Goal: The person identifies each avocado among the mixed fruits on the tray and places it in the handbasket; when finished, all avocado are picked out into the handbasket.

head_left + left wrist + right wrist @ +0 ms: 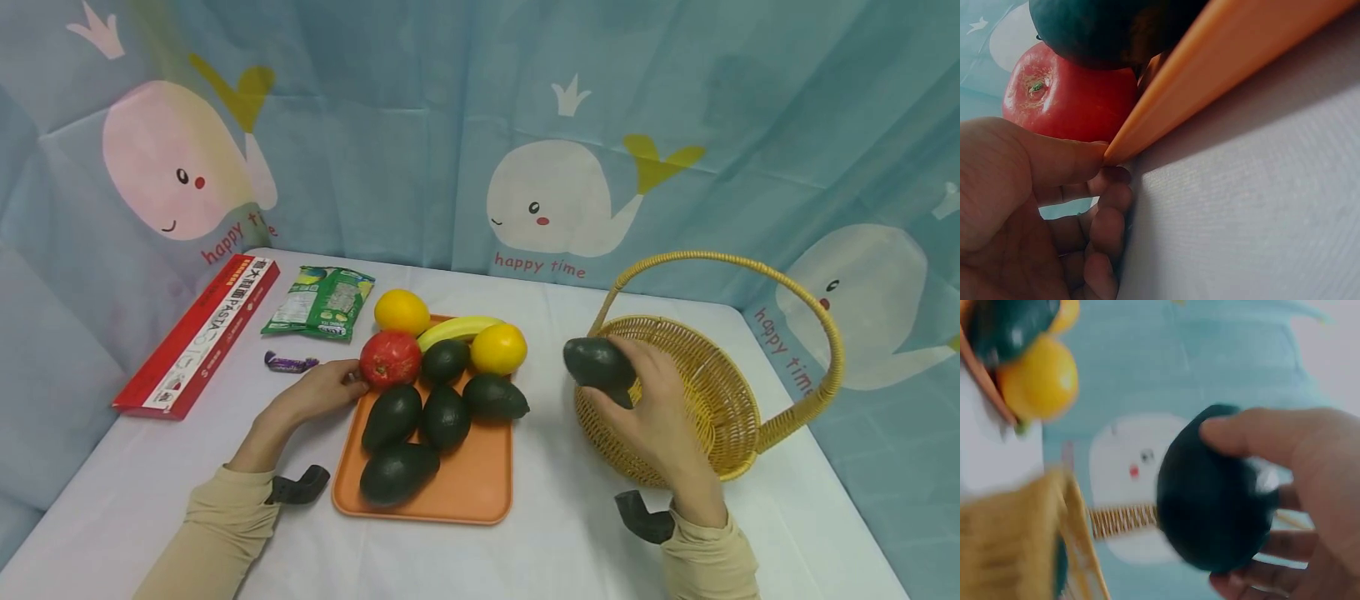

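My right hand (660,404) grips a dark green avocado (597,362) above the left rim of a wicker basket (738,408). In the right wrist view the thumb lies across the avocado (1210,494), with fingers behind it. My left hand (326,392) pinches the left edge of an orange tray (472,479); the left wrist view shows the thumb on the tray rim (1166,106) and fingers below. Beside that thumb sits a red pomegranate (391,360). The tray also bears several avocados (399,475), a banana (459,330) and a yellow, lemon-like fruit (498,349).
Another yellow fruit (402,312) sits at the tray's back left corner. Farther left lie a green snack bag (322,302), a purple-wrapped candy (290,362) and a red pasta box (198,337). The basket's tall arched handle (813,308) rises at the right. A whale-print curtain (420,167) hangs behind.
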### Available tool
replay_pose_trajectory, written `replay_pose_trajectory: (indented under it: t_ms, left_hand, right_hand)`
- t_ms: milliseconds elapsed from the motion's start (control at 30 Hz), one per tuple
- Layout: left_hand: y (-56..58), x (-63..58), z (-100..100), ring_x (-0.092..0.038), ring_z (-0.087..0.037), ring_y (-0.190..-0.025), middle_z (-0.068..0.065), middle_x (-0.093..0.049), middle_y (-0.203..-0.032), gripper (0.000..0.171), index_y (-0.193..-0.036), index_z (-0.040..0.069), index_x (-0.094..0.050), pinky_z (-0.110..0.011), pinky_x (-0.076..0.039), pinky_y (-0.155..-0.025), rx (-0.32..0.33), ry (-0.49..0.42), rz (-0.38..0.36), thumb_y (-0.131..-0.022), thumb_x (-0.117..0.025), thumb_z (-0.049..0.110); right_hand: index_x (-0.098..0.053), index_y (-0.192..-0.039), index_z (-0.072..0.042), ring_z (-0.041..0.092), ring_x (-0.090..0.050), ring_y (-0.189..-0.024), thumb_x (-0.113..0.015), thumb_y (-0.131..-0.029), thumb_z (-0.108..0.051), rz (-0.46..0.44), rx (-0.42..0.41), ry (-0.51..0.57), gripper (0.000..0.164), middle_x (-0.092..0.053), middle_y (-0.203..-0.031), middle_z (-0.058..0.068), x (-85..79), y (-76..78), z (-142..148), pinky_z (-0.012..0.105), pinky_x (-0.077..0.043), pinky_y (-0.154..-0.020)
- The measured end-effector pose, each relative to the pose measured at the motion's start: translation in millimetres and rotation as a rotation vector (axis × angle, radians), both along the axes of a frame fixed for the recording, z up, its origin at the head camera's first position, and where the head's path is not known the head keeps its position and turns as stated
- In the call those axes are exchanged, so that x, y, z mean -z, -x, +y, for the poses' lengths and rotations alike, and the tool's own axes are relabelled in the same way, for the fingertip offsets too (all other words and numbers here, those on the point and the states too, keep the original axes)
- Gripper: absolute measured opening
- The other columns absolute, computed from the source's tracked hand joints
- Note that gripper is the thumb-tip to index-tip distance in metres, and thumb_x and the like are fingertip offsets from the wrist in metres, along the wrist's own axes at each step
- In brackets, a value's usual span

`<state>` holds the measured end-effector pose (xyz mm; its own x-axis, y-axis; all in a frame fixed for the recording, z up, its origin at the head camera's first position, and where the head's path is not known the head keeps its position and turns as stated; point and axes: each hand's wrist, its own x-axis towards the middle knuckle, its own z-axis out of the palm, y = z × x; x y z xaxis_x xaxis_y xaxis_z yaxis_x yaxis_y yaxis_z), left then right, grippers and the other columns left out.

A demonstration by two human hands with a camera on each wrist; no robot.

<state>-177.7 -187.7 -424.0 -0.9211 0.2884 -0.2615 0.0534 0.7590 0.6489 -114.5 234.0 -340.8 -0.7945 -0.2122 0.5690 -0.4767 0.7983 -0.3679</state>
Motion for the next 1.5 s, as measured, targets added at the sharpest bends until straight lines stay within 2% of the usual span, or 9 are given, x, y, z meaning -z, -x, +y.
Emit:
replay_pose_trajectory:
  t_ms: [100, 200, 367, 467, 567, 767, 1000, 1233, 1500]
  left_hand:
    - [0.3, 0.8, -0.4, -0.054, -0.024, -0.085, -0.012, -0.062, -0.093, 0.034, -0.121, -0.002, -0.060, -0.036, -0.050, -0.074, -0.002, -0.002, 0.002, -0.093, -0.056, 0.019]
    - [0.7, 1.6, -0.6, -0.054, -0.023, -0.084, -0.012, -0.062, -0.093, 0.033, -0.120, -0.002, -0.060, -0.035, -0.050, -0.073, -0.001, -0.003, 0.004, -0.093, -0.056, 0.018]
    - [1.2, 2.2, -0.5, -0.053, -0.023, -0.083, -0.012, -0.062, -0.091, 0.032, -0.118, -0.002, -0.060, -0.034, -0.049, -0.072, 0.000, -0.006, 0.004, -0.093, -0.056, 0.018]
    - [1.2, 2.1, -0.3, -0.053, -0.023, -0.084, -0.012, -0.061, -0.091, 0.033, -0.119, -0.002, -0.060, -0.034, -0.049, -0.073, -0.002, -0.005, 0.003, -0.093, -0.056, 0.018]
    - [0.9, 1.9, 0.0, -0.054, -0.023, -0.085, -0.012, -0.062, -0.092, 0.035, -0.121, -0.002, -0.060, -0.035, -0.050, -0.074, -0.003, -0.003, 0.001, -0.094, -0.057, 0.019]
    - [0.2, 1.1, 0.5, -0.054, -0.024, -0.086, -0.012, -0.062, -0.094, 0.036, -0.122, -0.001, -0.060, -0.038, -0.051, -0.077, -0.007, -0.006, 0.000, -0.093, -0.057, 0.020]
    - [0.0, 0.8, 0.9, -0.053, -0.024, -0.087, -0.012, -0.062, -0.094, 0.039, -0.125, -0.002, -0.059, -0.038, -0.051, -0.077, -0.010, 0.001, -0.009, -0.093, -0.057, 0.020]
    - [-0.2, -1.4, 2.0, -0.054, -0.025, -0.088, -0.012, -0.062, -0.095, 0.039, -0.126, -0.002, -0.058, -0.040, -0.052, -0.079, -0.008, 0.009, -0.012, -0.094, -0.057, 0.020]
    - [0.2, -0.6, 2.1, -0.054, -0.024, -0.086, -0.012, -0.062, -0.094, 0.039, -0.124, -0.003, -0.058, -0.039, -0.051, -0.078, -0.012, 0.019, -0.006, -0.093, -0.057, 0.020]
  right_hand:
    - [-0.054, -0.131, 0.000, 0.040, -0.053, -0.114, -0.083, -0.074, -0.015, -0.076, 0.154, -0.001, 0.066, -0.057, -0.125, 0.022, -6.3, 1.6, 21.2, 0.056, -0.046, -0.091]
    - [-0.051, -0.133, 0.001, 0.043, -0.053, -0.112, -0.079, -0.080, -0.022, -0.200, 0.294, -0.057, 0.065, -0.055, -0.126, 0.025, -9.1, 1.3, 38.5, 0.059, -0.047, -0.087]
    - [-0.047, -0.136, 0.005, 0.047, -0.054, -0.109, -0.073, -0.083, -0.030, -0.424, 0.383, -0.135, 0.068, -0.053, -0.127, 0.030, -6.0, 4.6, 52.3, 0.059, -0.048, -0.083]
    - [-0.043, -0.138, 0.007, 0.048, -0.055, -0.108, -0.071, -0.083, -0.033, -0.526, 0.399, -0.174, 0.073, -0.052, -0.127, 0.033, -0.1, 8.8, 53.8, 0.059, -0.049, -0.083]
    - [-0.042, -0.137, 0.010, 0.048, -0.056, -0.106, -0.071, -0.082, -0.033, -0.584, 0.418, -0.195, 0.076, -0.053, -0.123, 0.034, 5.5, 11.5, 53.1, 0.058, -0.049, -0.082]
    - [-0.043, -0.130, 0.015, 0.049, -0.058, -0.099, -0.072, -0.082, -0.029, -0.618, 0.447, -0.222, 0.071, -0.055, -0.113, 0.036, 12.5, 12.8, 54.9, 0.055, -0.049, -0.077]
    - [-0.038, -0.134, 0.016, 0.053, -0.055, -0.105, -0.070, -0.083, -0.028, -0.719, 0.443, -0.257, 0.075, -0.052, -0.120, 0.042, 16.0, 15.1, 58.7, 0.058, -0.049, -0.082]
    - [-0.042, -0.129, 0.015, 0.050, -0.059, -0.102, -0.070, -0.085, -0.028, -0.790, 0.427, -0.273, 0.067, -0.055, -0.116, 0.041, 18.3, 15.6, 60.2, 0.055, -0.050, -0.080]
    - [-0.033, -0.140, 0.013, 0.056, -0.050, -0.116, -0.067, -0.089, -0.030, -0.813, 0.415, -0.288, 0.075, -0.046, -0.129, 0.043, 18.0, 15.6, 59.2, 0.061, -0.046, -0.092]
